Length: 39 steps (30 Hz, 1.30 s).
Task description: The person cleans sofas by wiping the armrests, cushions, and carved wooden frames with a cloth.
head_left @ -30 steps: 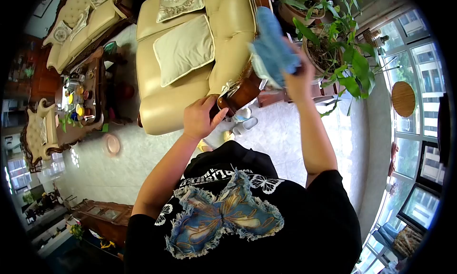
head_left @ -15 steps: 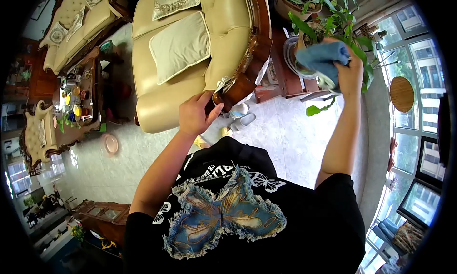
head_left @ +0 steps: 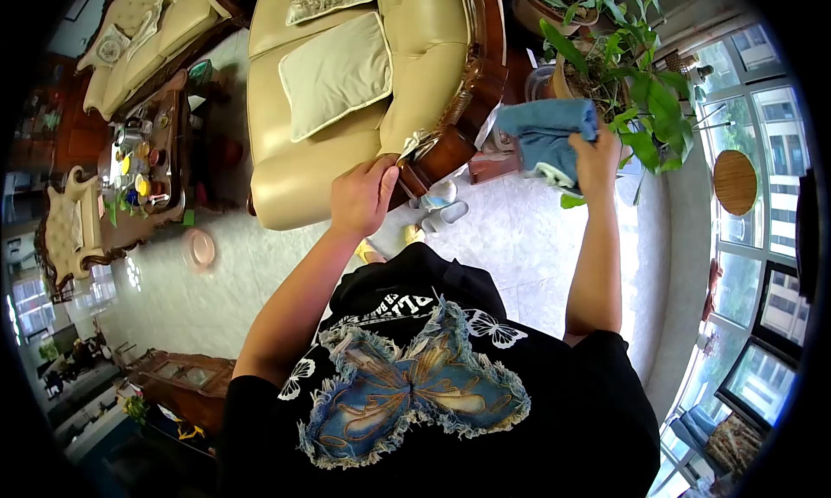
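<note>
Beside plant [head_left: 662,110], gripping cloth [head_left: 550,128] in right hand [head_left: 598,162], swung back nearer armrest [head_left: 448,156]; cannot tell grip of left hand [head_left: 362,197] there.

The person wears a black T-shirt [head_left: 580,420] with short, loose sleeves [head_left: 606,359], its front bearing a big blue denim butterfly [head_left: 411,385] with frayed edges and golden-brown stitching, small white butterflies [head_left: 496,329] and white lettering [head_left: 402,304].

The right grip [head_left: 595,159] has swung the blue cloth [head_left: 550,134] back toward the sofa [head_left: 422,65].
</note>
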Motion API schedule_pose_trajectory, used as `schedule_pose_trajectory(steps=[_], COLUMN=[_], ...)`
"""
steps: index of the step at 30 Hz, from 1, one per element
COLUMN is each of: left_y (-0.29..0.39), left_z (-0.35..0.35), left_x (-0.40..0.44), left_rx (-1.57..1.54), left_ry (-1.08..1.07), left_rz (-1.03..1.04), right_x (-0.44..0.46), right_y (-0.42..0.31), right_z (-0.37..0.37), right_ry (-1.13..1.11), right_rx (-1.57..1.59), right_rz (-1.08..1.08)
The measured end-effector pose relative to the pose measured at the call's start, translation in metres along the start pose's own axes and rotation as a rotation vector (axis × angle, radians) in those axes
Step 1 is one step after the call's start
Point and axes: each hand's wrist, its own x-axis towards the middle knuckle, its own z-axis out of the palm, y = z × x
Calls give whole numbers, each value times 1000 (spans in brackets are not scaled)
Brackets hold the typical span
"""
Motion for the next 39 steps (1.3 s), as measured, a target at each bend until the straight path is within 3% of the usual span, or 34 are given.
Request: schedule_pose_trajectory(steps=[3,5,7,9,11,13,15,16,17,18,19,20,21,22,26,29,31,32,34,35,37,38,39], left_y=[2,2,2,-3,-15,-3,0,-1,0,-1,-1,-1,0,3,7,10,6,5,8,10,11,11,12], left_z=[-2,-2,-1,0,6,-1,-2,1,4,5,5,6,5,4,6,6,4,5,6,8,6,5,4], left_x=[-1,-1,-2,-4,-13,-8,-4,-4,-5,-6,-5,-2,-1,-3,-5,-5,-8,-9,-8,-8,-4,-4,-4], left_rx=[-3,2,10,29,37,36,88,102,100,67,34,33,36,36,24,14,79,75,66,48,29,20,10], left_ry=[0,-14,-5,-7,-17,-17,-118,-70,-63,-27,10,23,35,37,60,51,-20,-22,-20,23,80,56,30], left_rz=[1,-12,-16,-54,41,6,-80,-64,-67,-60,-52,-58,-63,-71,-90,-127,-130,-126,-131,-132,-135,-133,-134], right_x=[-20,-35,-64,-93,-123,-127,-130,-128,-125,-118,-113,-107,-103,-107,-118,-125,-132,-130,-122,-106,-70,-61,-36], right_y=[-78,-86,-99,-93,-91,-85,-71,-64,-52,-35,-48,-48,-58,-44,-83,-82,-96,-96,-94,-91,-66,-57,-70], right_z=[2,41,73,101,105,95,77,67,55,42,23,12,-4,-8,22,74,85,82,69,52,32,23,8], right_ry=[59,72,-35,-332,-397,-386,-464,-490,-557,-687,-639,-497,-382,-40,17,-232,-425,-428,-559,-642,-570,-150,-251], right_rx=[199,422,215,-38,-230,-202,-71,-45,-96,-111,1,40,91,355,636,308,65,60,323,248,556,453,429], right_rz=[-264,-487,-702,-739,-666,-666,-487,-479,-396,-112,-244,-207,-48,338,-189,-585,-450,-450,-252,-247,-157,134,-44])
